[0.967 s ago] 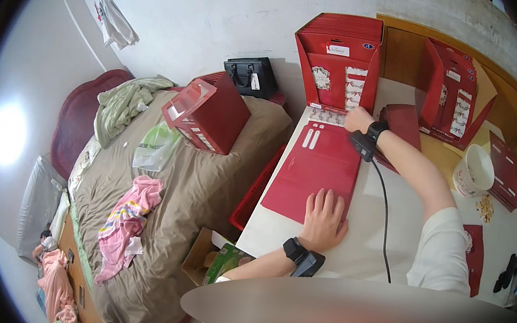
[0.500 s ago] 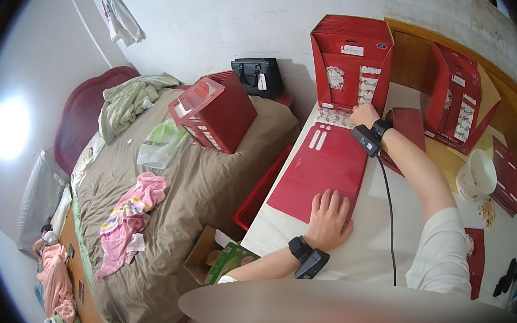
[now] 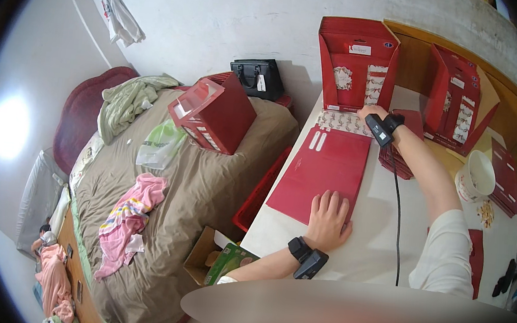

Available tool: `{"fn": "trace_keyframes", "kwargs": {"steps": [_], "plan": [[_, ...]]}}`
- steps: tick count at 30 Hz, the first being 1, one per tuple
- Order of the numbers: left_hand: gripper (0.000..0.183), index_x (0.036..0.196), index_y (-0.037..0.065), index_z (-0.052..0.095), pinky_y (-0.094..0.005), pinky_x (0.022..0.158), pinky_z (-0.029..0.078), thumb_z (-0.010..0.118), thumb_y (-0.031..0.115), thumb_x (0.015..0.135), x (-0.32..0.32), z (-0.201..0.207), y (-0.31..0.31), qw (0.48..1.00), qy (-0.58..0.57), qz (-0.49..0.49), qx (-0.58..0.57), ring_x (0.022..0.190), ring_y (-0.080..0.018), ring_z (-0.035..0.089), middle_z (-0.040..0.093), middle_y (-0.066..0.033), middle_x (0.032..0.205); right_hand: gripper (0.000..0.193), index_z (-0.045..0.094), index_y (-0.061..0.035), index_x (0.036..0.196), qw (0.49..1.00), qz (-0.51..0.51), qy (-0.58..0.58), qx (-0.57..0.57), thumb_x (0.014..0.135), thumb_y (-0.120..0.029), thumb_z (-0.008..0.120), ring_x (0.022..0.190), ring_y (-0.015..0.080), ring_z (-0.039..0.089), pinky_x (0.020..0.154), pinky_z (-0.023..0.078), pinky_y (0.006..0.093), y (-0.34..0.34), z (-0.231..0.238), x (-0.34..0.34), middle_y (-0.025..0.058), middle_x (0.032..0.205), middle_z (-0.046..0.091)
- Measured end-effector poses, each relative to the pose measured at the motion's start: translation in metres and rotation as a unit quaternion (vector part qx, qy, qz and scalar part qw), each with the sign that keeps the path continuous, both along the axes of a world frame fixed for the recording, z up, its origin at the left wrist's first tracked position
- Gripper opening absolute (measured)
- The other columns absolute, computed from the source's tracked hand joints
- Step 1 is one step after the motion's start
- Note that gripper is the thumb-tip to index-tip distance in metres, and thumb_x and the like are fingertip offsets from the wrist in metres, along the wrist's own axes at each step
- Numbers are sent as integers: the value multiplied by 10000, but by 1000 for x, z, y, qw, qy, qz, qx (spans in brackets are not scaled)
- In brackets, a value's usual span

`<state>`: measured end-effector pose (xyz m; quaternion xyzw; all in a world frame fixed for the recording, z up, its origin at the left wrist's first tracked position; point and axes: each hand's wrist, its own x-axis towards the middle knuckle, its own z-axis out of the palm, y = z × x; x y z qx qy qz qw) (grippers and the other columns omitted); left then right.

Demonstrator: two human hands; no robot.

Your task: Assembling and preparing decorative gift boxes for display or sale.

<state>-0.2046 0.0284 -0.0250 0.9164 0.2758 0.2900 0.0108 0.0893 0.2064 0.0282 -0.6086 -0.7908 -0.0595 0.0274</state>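
Note:
A flat red card sheet (image 3: 322, 173) with white slots near its far end lies on the table. My left hand (image 3: 329, 216) rests open on its near right corner, fingers spread. A patterned white strip (image 3: 343, 121) shows at the sheet's far end. Just beyond stands a red cardboard display box (image 3: 349, 86) with patterned panels. My right hand (image 3: 371, 113) is at this box's lower front right corner, fingers bent against it; their tips are partly hidden. Both wrists wear black devices, and a cable runs from the right one.
A second red display box (image 3: 458, 96) stands at the far right, near red card stacks (image 3: 401, 165) and a white tub (image 3: 477, 176). Left of the table, a bed (image 3: 207, 188) carries another red box (image 3: 220, 112), and an open carton (image 3: 206, 256) sits by the table edge.
The display box has shifted slightly right together with my right hand, and more of the patterned strip shows. My left hand has stayed in place on the sheet.

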Motion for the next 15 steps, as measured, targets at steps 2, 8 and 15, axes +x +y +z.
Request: {"fn": "trace_keyframes", "kwargs": {"steps": [2, 8, 15], "plan": [[482, 1105, -5, 509, -503, 940, 318, 600, 251, 707, 0, 0, -1, 1000, 1, 3, 0, 1110, -378, 413, 471, -228, 1134, 123, 615, -53, 741, 999, -16, -26, -15, 704, -146, 545, 680, 320, 644, 571, 519, 387, 2, 7, -2, 172, 727, 634], [480, 1107, -11, 501, -507, 940, 318, 591, 249, 714, 6, 0, 0, 1000, 12, -5, -3, 1113, -385, 410, 468, -235, 1143, 154, 608, 4, 830, 997, 8, -23, 67, 731, -104, 562, 758, 351, 637, 631, 522, 418, -2, 58, -8, 209, 752, 627], [490, 1106, -29, 483, -514, 927, 312, 569, 253, 716, 3, -2, 2, 1000, -5, -7, 20, 1096, -399, 411, 462, -243, 1129, 178, 610, 15, 813, 990, 15, -141, 19, 642, -36, 606, 773, 343, 638, 664, 527, 409, -20, 79, -24, 188, 777, 636]]}}
